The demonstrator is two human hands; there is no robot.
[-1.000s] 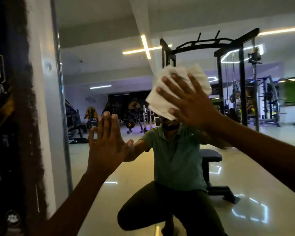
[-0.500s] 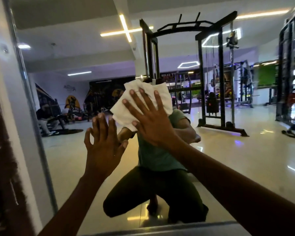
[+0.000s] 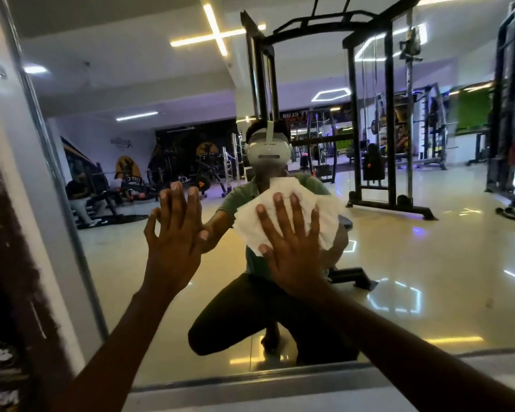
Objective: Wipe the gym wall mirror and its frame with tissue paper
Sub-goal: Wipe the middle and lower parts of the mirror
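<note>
The mirror filled most of the view, fixed upright to the wall, with its metal frame running down the left edge and along the bottom edge. The tissue paper sat bunched in a loose wad against the glass toward the mirror's lower left corner, pinned there by the right hand. That hand's fingers were straight and spread apart over the wad, likely so the flat palm could push a broad patch of paper onto the glass. The left hand lay just beside it, nearer the left edge, its fingers also straight and apart, flat on the bare glass and holding nothing; it probably served as a brace for a crouching person leaning in. The frame looked not yet reached by the tissue.
</note>
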